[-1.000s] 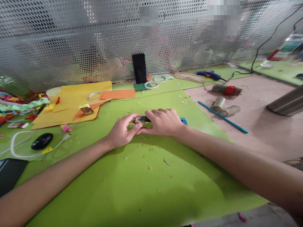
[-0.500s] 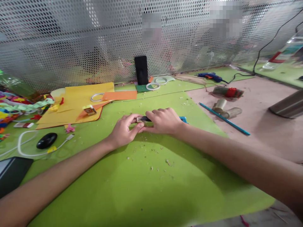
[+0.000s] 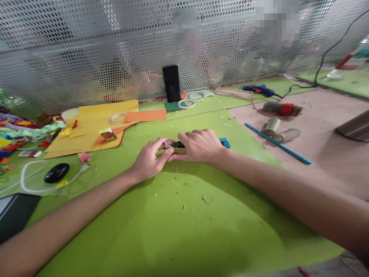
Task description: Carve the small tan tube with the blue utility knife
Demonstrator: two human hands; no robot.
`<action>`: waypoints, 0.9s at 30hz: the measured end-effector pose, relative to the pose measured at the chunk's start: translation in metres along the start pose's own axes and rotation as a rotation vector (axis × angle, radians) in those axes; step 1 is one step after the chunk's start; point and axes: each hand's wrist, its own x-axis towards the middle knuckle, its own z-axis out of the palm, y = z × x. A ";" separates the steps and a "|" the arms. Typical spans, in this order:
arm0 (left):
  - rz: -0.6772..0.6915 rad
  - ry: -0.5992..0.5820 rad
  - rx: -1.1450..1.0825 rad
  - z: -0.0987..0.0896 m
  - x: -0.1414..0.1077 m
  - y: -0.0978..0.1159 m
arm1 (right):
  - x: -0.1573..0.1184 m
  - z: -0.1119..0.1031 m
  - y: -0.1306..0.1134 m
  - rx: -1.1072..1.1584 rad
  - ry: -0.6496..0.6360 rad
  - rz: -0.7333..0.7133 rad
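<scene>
My left hand (image 3: 150, 159) pinches a small pale brown piece of wood (image 3: 168, 144) between thumb and fingers, just above the green mat (image 3: 129, 238). My right hand (image 3: 201, 147) is closed around a black and blue utility knife (image 3: 225, 143). Its blue end sticks out on the right, and the black front end points left at the wood. The fingers largely cover where the two meet, and I cannot make out the blade. Both hands almost touch. Pale shavings (image 3: 204, 199) lie scattered on the mat below.
Yellow paper (image 3: 86, 132), a mouse (image 3: 57, 172) and a white cable are at left. A phone (image 3: 171, 84) leans on the mesh partition, beside tape rolls (image 3: 186, 104). Rightward lie a glue gun (image 3: 259, 90), a blue pencil (image 3: 276, 143) and short wooden cylinders (image 3: 286, 135).
My hands keep nearly the same place and grip. A little more of the knife's blue end shows now. The view has shifted slightly, with the things at right appearing farther right.
</scene>
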 end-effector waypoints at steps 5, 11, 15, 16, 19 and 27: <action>-0.014 -0.009 -0.010 -0.001 0.001 0.002 | 0.000 -0.002 0.000 -0.010 -0.001 0.017; -0.045 -0.029 -0.019 -0.002 0.002 0.006 | 0.000 -0.002 -0.003 0.003 0.006 0.040; -0.036 -0.059 -0.015 -0.003 0.002 0.007 | -0.003 -0.001 -0.002 0.040 -0.001 -0.024; -0.028 -0.061 -0.014 -0.003 0.001 0.007 | -0.004 0.000 -0.001 0.052 0.000 -0.048; -0.024 -0.068 -0.013 -0.003 0.001 0.006 | -0.005 0.003 0.001 0.084 0.003 -0.083; -0.008 -0.084 -0.069 -0.001 0.000 0.003 | -0.002 0.004 0.004 0.146 -0.079 -0.022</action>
